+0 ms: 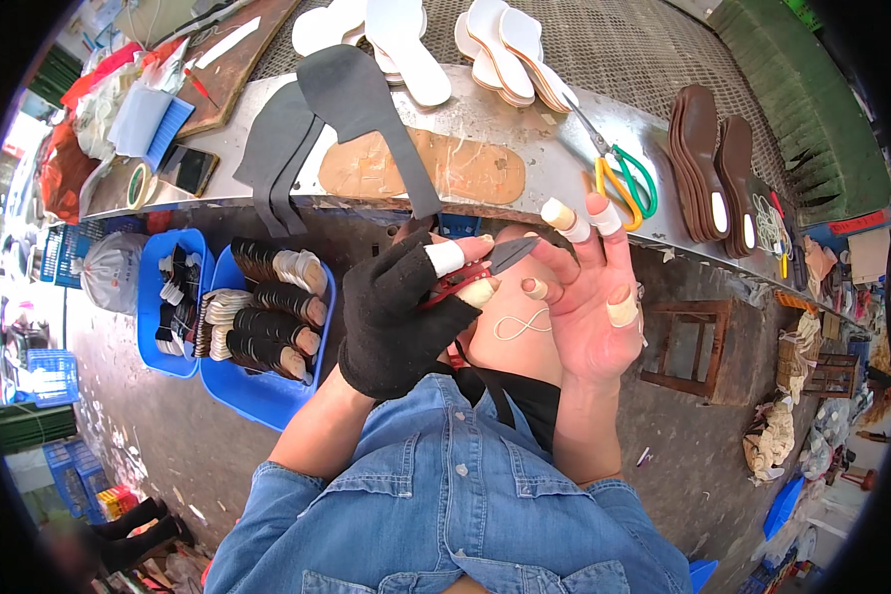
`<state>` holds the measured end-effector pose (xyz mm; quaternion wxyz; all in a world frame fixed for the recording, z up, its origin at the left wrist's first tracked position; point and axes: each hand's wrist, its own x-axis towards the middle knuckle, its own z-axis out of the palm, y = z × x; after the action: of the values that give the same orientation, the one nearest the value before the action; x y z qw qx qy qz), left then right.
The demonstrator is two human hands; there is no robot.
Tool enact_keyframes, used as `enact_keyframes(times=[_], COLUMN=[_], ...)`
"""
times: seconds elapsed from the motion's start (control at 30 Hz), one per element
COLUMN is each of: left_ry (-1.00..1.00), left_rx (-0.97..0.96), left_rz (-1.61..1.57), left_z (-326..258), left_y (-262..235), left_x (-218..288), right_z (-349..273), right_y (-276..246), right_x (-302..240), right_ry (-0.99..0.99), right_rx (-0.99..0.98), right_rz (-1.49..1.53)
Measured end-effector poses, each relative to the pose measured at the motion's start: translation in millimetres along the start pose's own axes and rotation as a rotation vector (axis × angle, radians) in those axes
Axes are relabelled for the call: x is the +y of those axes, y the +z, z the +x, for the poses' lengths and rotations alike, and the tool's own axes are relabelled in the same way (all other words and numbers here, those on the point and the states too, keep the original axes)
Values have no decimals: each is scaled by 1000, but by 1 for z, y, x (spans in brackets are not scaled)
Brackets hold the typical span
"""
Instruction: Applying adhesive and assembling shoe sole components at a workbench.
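Red tool (452, 287) in curled left hand (402, 309)

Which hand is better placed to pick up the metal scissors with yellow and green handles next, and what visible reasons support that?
Probably the right hand: its palm is open and nearer the scissors, while the black-gloved left hand, farther off, grips a red object.

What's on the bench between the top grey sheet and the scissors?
Head view: a tan pad, partly covered by the grey sheet, then metal bench up to the scissors.
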<state>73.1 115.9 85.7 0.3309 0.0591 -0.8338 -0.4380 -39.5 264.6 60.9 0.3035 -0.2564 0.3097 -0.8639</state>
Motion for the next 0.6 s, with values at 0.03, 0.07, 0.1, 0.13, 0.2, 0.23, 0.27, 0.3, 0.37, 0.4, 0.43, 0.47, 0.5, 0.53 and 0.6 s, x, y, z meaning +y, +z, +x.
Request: enact_keyframes(times=[0.03,0.07,0.1,0.13,0.2,0.23,0.27,0.3,0.37,0.4,0.43,0.47,0.5,0.53,0.6], left_ry=[3,3,3,2,21,40,40,27,11,24,37,36,45,55,63], left_rx=[-1,0,2,4,-15,-34,-34,-18,-3,-10,-16,-16,-24,-31,-33], left_rz=[1,1,-10,-21,1,24,24,-13,-48,-52,-56,-55,-54,-54,-38], left_z=[0,0,-1,-1,0,1,1,2,1,2,2,2,2,2,3], left_y=[0,0,1,1,-2,-4,-4,-4,-4,-4,-4,-4,-4,-4,-4], left_x=[0,0,0,-1,-1,0,0,1,1,0,-1,-2,-2,-3,-3], right_z=[0,0,1,1,0,0,0,1,0,0,0,0,0,0,-1], right_y=[0,0,-1,-1,0,0,-1,-2,-2,-2,-1,-2,-3,-3,-3], right_x=[0,1,3,3,3,3,3,3,3,2,2,2,3,4,2], right_ry=[5,5,-26,-57,-52,-48,-48,-52,-54,-51,-48,-47,-48,-49,-22], right_rx=[8,8,-15,-39,-23,-9,-8,-16,-23,-26,-30,-30,-37,-44,-24], right_rz=[8,8,24,40,33,26,26,50,75,83,90,92,94,96,89])
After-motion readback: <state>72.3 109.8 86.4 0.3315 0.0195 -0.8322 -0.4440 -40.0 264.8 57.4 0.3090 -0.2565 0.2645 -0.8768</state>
